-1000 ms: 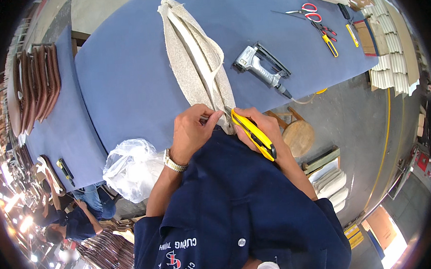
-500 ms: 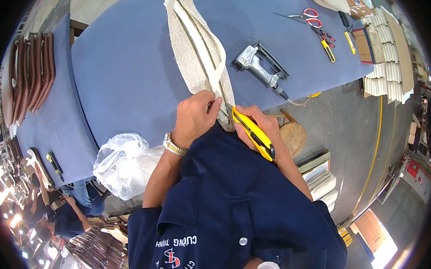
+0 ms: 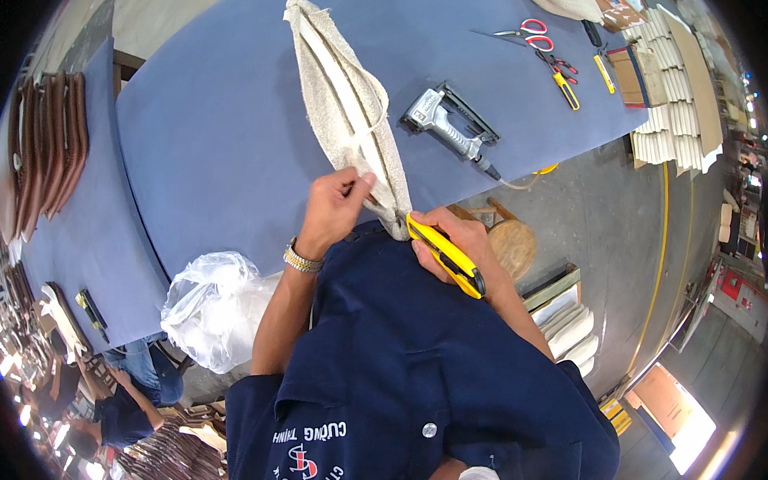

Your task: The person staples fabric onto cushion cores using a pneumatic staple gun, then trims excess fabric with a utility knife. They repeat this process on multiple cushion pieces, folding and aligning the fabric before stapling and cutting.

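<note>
A long, narrow piece wrapped in beige woven fabric (image 3: 319, 114) lies with its near end against my body. A pale strip runs along its middle between the fabric edges. My left hand (image 3: 336, 209) is closed, pinching a loose edge of the fabric near that end. In my right hand (image 3: 462, 237) is a yellow utility knife (image 3: 445, 256), its front end at the tip of the piece. The blade is hidden by the fabric and fingers. To the right of the piece, a silver staple gun (image 3: 449, 121) with an air hose rests on the blue table (image 3: 219, 119).
Red-handled scissors (image 3: 536, 35), pliers (image 3: 555, 63) and another yellow cutter (image 3: 605, 70) lie at the far right. Brown curved parts (image 3: 51, 146) are stacked at left. A clear plastic bag (image 3: 213, 309) hangs by the table's near edge. A round stool (image 3: 511, 248) stands at right; another person (image 3: 127, 405) works lower left.
My left hand has moved slightly left, drawing the fabric edge aside from the piece. The right hand with the utility knife sits a little lower, and the whole view has shifted slightly.
</note>
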A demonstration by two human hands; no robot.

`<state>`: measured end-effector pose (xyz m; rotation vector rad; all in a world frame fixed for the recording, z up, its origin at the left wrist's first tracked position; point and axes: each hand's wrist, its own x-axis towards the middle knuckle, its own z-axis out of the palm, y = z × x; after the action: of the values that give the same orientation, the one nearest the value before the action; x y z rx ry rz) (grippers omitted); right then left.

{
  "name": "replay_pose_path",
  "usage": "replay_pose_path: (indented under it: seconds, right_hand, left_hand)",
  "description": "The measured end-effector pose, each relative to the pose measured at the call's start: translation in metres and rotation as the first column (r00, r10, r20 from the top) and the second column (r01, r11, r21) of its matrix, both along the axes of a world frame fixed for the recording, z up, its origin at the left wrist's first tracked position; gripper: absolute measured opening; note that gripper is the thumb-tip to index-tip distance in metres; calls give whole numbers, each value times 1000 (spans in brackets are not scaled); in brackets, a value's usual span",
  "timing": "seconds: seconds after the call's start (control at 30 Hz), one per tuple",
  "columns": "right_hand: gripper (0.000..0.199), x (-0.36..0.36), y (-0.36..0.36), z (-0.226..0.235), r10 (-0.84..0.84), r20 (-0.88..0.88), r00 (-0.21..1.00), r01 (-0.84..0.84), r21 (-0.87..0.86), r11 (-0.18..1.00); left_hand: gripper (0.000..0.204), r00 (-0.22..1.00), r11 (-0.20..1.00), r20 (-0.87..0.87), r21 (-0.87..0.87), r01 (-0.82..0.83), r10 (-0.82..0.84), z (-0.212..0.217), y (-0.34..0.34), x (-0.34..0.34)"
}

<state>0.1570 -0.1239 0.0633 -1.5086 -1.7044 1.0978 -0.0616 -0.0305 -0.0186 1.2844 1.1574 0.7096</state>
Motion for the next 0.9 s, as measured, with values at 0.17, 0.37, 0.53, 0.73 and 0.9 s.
replay_pose_path:
  seconds: [0.17,0.37,0.53,0.73,0.9]
  right_hand:
    - [35,3,-6,-11,-42,-78,996,50,95,994]
    - [35,66,50,-6,-328,183,927,304,145,941]
    - [61,144,134,-56,-209,706,677,396,-110,911]
    - [76,110,138,-39,-176,94,980,161,151,975]
    - [48,-52,104,-17,436,-560,705,-255,374,892]
  left_hand:
    - [38,998,999,-44,38,-38,40,13,8,2]
    - [35,972,977,-103,48,-208,212,-6,-25,-26]
    - [37,924,917,59,117,-382,377,-14,-37,-39]
    - [39,842,957,-484,267,-115,237,18,-44,-85]
    - [25,991,900,-134,430,70,-13,106,-53,-45]
